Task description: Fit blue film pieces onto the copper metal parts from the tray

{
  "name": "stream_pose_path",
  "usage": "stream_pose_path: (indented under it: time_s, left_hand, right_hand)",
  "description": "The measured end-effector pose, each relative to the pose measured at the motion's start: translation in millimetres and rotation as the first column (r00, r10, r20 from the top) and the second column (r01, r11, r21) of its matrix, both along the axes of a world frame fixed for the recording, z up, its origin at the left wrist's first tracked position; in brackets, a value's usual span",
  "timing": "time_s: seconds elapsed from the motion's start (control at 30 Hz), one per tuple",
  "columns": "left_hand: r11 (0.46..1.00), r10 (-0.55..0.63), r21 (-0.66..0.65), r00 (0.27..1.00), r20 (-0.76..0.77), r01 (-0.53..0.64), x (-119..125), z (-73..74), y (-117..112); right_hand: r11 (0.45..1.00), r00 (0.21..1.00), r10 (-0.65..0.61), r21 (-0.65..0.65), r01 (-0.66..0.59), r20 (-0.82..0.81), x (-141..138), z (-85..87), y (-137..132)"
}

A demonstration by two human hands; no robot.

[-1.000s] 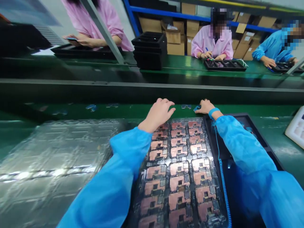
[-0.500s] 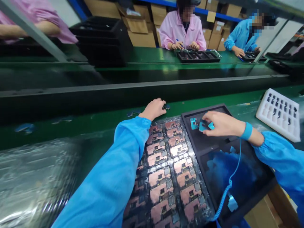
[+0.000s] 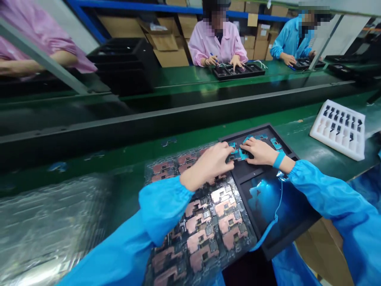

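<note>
My left hand point(image 3: 210, 165) reaches over the black tray's near-left edge, fingers closed on a small blue circuit board point(image 3: 232, 145). Right beside it, my right hand point(image 3: 260, 151) has its fingers bent around another blue circuit board point(image 3: 243, 154) in the upper compartment of the black tray point(image 3: 255, 173). More blue boards lie there, one point(image 3: 275, 143) near the far right corner. Under my left forearm is a clear plastic tray point(image 3: 248, 234) with rows of copper-coloured boards. A blue wrist strap point(image 3: 279, 160) with a coiled cord is on my right wrist.
A white foam tray point(image 3: 339, 129) with small black parts stands at the right. Loose boards point(image 3: 169, 141) lie on the green bench, and stacked clear plastic trays point(image 3: 53, 230) at the left. Across the divider point(image 3: 178, 105), co-workers handle black trays point(image 3: 238, 72).
My left hand has come from the bench to the black tray, and the board it was touching there is gone from the bench. More boards now lie in the upper compartment.
</note>
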State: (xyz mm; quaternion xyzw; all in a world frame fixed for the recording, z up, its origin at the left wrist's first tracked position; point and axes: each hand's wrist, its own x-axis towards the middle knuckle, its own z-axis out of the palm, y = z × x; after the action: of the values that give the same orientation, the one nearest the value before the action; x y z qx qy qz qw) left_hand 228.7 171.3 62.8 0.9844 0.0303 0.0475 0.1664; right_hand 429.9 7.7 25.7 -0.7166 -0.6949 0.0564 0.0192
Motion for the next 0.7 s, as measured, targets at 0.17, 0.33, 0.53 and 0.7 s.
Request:
stream_pose_path:
  time_s: [0.17, 0.33, 0.53, 0.7]
  left_hand:
    - [0.99, -0.137, 0.033, 0.987, -0.079, 0.14, 15, -24.3, -26]
    - [0.978, -0.207, -0.014, 0.974, -0.092, 0.207, 24, -36.4, -33]
    - [0.995, -0.09, -0.052, 0.993, -0.075, 0.086, 18, -27.3, -7]
    - [0.908, 0.417, 0.051, 0.909, -0.013, -0.416, -4, -6.1, 94]
  right_hand:
    - [0.998, 1.0, -0.018, 0.053, 0.019, -0.018, 5, 3.5, -16]
    - [0.985, 0.995, -0.063, 0.154, 0.075, -0.082, 12, 21.6, -58]
    - [0.964, 0.991, -0.059, 0.252, 0.088, -0.119, -14, 40.8, -110]
    - [0.958, 0.985, -0.046, 0.273, 0.09, -0.167, -48, 40.6, -170]
